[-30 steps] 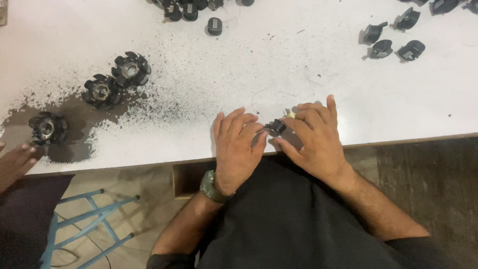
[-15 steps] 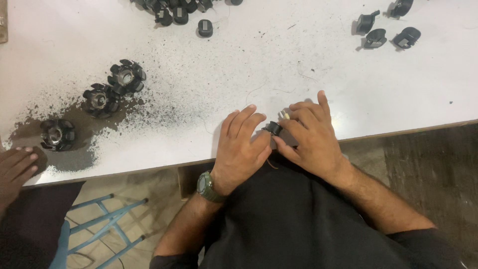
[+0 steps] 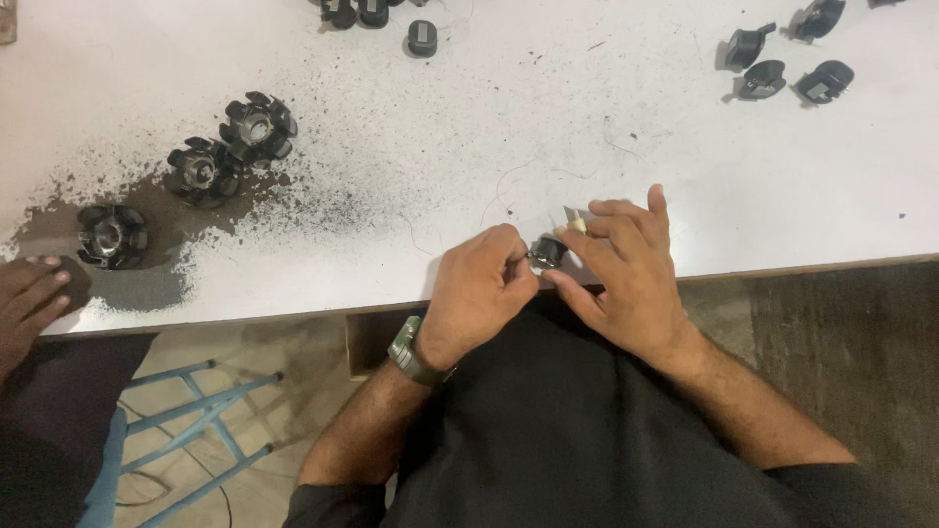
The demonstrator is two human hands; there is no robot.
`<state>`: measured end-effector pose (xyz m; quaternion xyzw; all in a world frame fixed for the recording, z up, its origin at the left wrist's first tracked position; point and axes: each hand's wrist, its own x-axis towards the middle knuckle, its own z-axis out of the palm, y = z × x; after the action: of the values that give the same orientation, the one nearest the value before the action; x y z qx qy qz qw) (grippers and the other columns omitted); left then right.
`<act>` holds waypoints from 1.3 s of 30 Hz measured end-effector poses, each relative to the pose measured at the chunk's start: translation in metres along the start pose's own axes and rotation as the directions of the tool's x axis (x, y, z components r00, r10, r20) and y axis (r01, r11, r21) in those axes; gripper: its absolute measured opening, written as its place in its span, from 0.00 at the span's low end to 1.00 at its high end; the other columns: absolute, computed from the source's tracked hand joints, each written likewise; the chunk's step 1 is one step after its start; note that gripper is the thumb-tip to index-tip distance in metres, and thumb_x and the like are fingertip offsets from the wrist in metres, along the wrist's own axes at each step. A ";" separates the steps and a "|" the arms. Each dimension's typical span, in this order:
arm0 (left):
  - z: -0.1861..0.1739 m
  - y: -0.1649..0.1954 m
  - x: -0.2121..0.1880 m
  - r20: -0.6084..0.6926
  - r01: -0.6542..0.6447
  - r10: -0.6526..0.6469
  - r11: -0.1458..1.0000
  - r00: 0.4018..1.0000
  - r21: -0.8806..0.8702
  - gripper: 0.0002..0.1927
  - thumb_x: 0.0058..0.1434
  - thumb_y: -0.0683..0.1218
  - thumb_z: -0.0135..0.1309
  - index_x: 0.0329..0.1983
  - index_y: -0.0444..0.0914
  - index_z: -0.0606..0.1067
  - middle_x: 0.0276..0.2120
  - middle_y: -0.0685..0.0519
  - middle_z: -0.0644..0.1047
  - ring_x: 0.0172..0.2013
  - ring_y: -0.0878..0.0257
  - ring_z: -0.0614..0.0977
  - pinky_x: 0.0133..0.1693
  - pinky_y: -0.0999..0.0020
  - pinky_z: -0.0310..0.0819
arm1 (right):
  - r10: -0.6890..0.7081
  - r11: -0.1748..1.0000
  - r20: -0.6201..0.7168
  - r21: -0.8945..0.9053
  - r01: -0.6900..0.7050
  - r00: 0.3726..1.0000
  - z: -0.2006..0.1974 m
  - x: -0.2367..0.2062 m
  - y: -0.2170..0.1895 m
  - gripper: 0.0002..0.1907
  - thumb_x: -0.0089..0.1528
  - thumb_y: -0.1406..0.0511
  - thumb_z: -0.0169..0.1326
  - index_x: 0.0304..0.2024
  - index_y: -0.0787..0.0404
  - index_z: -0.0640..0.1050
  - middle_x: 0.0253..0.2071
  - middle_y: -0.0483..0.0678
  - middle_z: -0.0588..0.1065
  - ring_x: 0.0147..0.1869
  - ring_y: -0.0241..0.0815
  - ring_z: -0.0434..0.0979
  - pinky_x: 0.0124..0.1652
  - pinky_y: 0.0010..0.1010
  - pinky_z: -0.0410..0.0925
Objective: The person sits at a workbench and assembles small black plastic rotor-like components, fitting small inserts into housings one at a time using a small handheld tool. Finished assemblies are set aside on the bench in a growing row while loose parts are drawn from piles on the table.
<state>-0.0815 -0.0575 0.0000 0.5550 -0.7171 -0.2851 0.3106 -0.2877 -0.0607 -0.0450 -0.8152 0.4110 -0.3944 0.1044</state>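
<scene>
— Fingers of the left hand look curled now. Half a second back, weren't they lying flatter over the table edge?

— Yes. Both hands sat closer then, and the little part was nearly covered. Now the left fingertips are bunched together and pinch the small black part from its left side.

— And the right hand?

— Its fingers are spread wider. The thumb and forefinger close on the same part from the right, and the other fingers fan out above the white table. A pale sliver of something shows by the forefinger tip; I cannot tell what it is.

— So where is the part?

— Between the two sets of fingertips, right at the near edge of the table, gripped from both sides.

— Anything else around?

— Three black ring-shaped pieces sit in a patch of dark dust at far left, well apart. Small black caps lie at the top right. Another person's hand rests at the left edge, near the dust.
</scene>
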 end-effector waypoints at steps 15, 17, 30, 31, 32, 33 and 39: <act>0.012 -0.009 -0.006 0.019 -0.033 0.035 0.994 0.999 -0.103 0.06 0.56 0.38 0.56 0.30 0.36 0.69 0.26 0.51 0.74 0.25 0.60 0.76 0.27 0.64 0.71 | -0.005 0.975 -0.112 0.219 0.030 0.994 0.024 -0.020 -0.009 0.19 0.57 0.76 0.62 0.48 0.61 0.72 0.44 0.51 0.77 0.57 0.51 0.79 0.73 0.60 0.56; 0.012 -0.011 -0.006 0.015 -0.033 0.035 0.993 0.999 -0.111 0.06 0.57 0.38 0.56 0.29 0.36 0.69 0.26 0.51 0.74 0.25 0.60 0.76 0.27 0.64 0.71 | -0.006 0.976 -0.129 0.215 0.033 0.992 0.024 -0.020 -0.008 0.19 0.57 0.76 0.63 0.48 0.61 0.73 0.44 0.51 0.77 0.57 0.51 0.79 0.73 0.60 0.56; 0.010 -0.008 0.005 0.046 -0.131 0.151 0.947 0.987 -0.293 0.04 0.59 0.39 0.55 0.35 0.36 0.72 0.44 0.51 0.81 0.30 0.69 0.79 0.31 0.71 0.76 | 0.064 0.995 -0.120 -0.074 -0.073 0.991 -0.031 0.003 0.021 0.18 0.64 0.76 0.64 0.53 0.63 0.74 0.50 0.52 0.76 0.59 0.49 0.78 0.75 0.61 0.57; 0.008 -0.010 0.006 0.052 -0.139 0.158 0.956 0.986 -0.260 0.04 0.59 0.39 0.55 0.36 0.36 0.72 0.45 0.51 0.81 0.30 0.69 0.78 0.32 0.72 0.75 | 0.065 0.987 -0.137 -0.139 -0.084 0.988 -0.043 0.008 0.033 0.16 0.67 0.75 0.65 0.54 0.63 0.74 0.52 0.52 0.75 0.60 0.46 0.77 0.76 0.59 0.56; 0.005 -0.014 0.008 0.057 -0.117 0.134 0.966 0.989 -0.228 0.03 0.60 0.39 0.55 0.34 0.37 0.72 0.46 0.51 0.82 0.30 0.69 0.78 0.31 0.73 0.75 | -0.005 0.987 -0.068 -0.163 -0.006 0.998 -0.049 0.012 0.042 0.15 0.67 0.74 0.64 0.52 0.63 0.74 0.53 0.52 0.75 0.65 0.50 0.75 0.77 0.60 0.54; 0.000 -0.018 0.011 0.063 -0.095 0.109 0.976 0.992 -0.195 0.03 0.60 0.40 0.55 0.33 0.37 0.72 0.46 0.51 0.82 0.29 0.69 0.79 0.30 0.74 0.75 | -0.074 0.981 0.001 -0.179 0.073 0.997 -0.054 0.017 0.054 0.14 0.66 0.74 0.64 0.50 0.62 0.74 0.53 0.53 0.75 0.69 0.53 0.72 0.77 0.62 0.52; -0.087 -0.050 -0.008 -0.048 -0.298 0.312 0.936 0.949 0.186 0.03 0.65 0.41 0.55 0.35 0.41 0.74 0.48 0.52 0.81 0.46 0.61 0.84 0.45 0.67 0.80 | -0.181 0.862 0.372 -0.385 0.329 0.910 -0.058 0.092 0.142 0.13 0.67 0.68 0.61 0.53 0.60 0.74 0.57 0.48 0.76 0.78 0.49 0.66 0.80 0.58 0.44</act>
<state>0.0174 -0.0662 0.0169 0.4730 -0.8043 -0.1474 0.3282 -0.3811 -0.2121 -0.0249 -0.9185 0.3534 -0.1630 -0.0704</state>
